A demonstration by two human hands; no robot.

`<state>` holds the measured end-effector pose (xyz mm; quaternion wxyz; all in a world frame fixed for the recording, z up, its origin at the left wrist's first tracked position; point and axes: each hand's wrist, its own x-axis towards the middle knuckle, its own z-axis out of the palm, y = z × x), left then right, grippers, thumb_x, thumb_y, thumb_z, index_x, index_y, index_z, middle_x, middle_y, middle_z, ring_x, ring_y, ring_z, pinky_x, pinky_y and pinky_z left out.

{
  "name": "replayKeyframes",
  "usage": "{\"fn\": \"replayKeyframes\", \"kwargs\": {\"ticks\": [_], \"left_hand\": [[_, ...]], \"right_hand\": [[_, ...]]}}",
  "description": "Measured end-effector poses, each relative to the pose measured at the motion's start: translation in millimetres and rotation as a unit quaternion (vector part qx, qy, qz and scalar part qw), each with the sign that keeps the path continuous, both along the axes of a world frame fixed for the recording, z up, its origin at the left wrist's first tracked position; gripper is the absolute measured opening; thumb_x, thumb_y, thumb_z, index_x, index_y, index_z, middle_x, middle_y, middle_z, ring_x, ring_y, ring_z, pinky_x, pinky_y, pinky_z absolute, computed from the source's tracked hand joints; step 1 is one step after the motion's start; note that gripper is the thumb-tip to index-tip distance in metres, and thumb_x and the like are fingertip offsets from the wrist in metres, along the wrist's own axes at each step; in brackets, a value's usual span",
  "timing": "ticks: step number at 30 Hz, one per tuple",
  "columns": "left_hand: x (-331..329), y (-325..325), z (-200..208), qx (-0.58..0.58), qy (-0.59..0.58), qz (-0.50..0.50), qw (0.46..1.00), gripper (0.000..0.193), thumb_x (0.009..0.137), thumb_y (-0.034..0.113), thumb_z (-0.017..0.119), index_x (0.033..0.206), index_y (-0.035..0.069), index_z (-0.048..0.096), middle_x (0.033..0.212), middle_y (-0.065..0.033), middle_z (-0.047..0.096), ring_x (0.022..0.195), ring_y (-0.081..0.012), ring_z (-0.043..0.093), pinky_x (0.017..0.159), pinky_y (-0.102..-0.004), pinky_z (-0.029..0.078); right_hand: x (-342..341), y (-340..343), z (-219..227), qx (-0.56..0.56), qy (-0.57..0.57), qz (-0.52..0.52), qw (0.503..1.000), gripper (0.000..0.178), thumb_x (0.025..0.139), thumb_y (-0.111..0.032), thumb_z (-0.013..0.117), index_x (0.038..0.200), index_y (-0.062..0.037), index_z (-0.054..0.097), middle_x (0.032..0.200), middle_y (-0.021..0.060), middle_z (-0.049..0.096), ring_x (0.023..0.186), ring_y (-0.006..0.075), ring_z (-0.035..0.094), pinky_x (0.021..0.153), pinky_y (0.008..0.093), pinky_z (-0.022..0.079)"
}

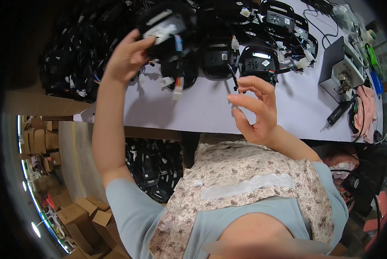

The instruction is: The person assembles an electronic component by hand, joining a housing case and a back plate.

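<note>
My left hand (131,56) is closed on the edge of a black plastic housing (161,54), raised over the left part of the white table and blurred by motion. A cable with a white connector (177,93) dangles beneath it. Over the table's front middle, my right hand (258,110) has its fingers curled, thumb and index fingertip apart, with nothing visible between them. Just beyond its fingertips is a thin black cable (233,77). Similar black housings with speaker-hole patterns, one (258,62) nearest the right hand and another (217,60) left of it, lie on the tabletop.
Many black housings (68,64) are heaped in a cardboard box at the left. A metal-fronted device (342,71), a black-handled tool (338,114) and a pink cloth (365,114) occupy the table's right end. Below the table sits a container of black parts (152,168); cardboard boxes (79,220) stand lower left.
</note>
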<state>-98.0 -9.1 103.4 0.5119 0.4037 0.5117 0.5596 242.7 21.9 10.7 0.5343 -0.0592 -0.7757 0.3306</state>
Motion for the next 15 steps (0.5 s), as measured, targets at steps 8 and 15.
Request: {"fn": "replayKeyframes", "kwargs": {"ticks": [8,15], "left_hand": [[33.1,51.9,-45.3,-0.174,0.092,0.022,0.98,0.053,0.086,0.005,0.077,0.134,0.007,0.055,0.112,-0.0058,0.07,0.091,-0.0101,0.067,0.066,-0.0231,0.048],[19.7,36.0,-86.9,-0.087,0.43,0.081,0.895,0.085,0.077,0.021,0.085,0.148,0.0,0.043,0.129,-0.0185,0.065,0.116,-0.0285,0.063,0.103,-0.0383,0.048]], "right_hand": [[19.8,10.7,-6.0,-0.027,-0.047,-0.03,0.998,0.046,0.078,0.011,0.063,0.118,-0.0104,0.072,0.134,0.0164,0.051,0.117,0.0288,0.055,0.089,0.0371,0.05],[36.4,17.3,31.8,-0.035,-0.095,-0.014,0.995,0.038,0.079,0.01,0.067,0.112,-0.0076,0.073,0.128,0.0151,0.056,0.108,0.0277,0.059,0.086,0.0356,0.051]]}}
